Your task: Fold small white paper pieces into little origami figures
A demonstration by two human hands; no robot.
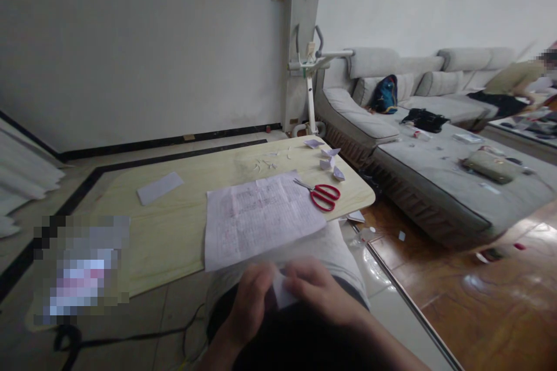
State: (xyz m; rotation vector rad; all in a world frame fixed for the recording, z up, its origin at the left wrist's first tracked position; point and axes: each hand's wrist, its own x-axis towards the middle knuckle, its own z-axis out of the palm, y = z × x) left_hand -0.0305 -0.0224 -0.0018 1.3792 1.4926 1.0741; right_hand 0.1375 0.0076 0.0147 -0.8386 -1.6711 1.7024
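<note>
Close to my lap, a small piece of white paper [284,294] is pinched between my hands. My left hand [253,295] is closed on its left side, its fingertips smeared by motion. On the other side my right hand [314,288] grips the same paper with thumb and fingers. Just beyond them, a large creased sheet of paper with writing [256,211] overhangs the table's near edge. Red-handled scissors [322,195] lie on its right side, blades pointing left. Several small folded paper shapes [327,163] stand at the table's far right corner.
The pale wooden table [169,232] carries a folded white paper [160,188] and several thin paper scraps [266,164]. A blurred-out item [82,272] sits at its left end. A grey sofa [426,174] is to the right, with a person [509,87] seated farther back.
</note>
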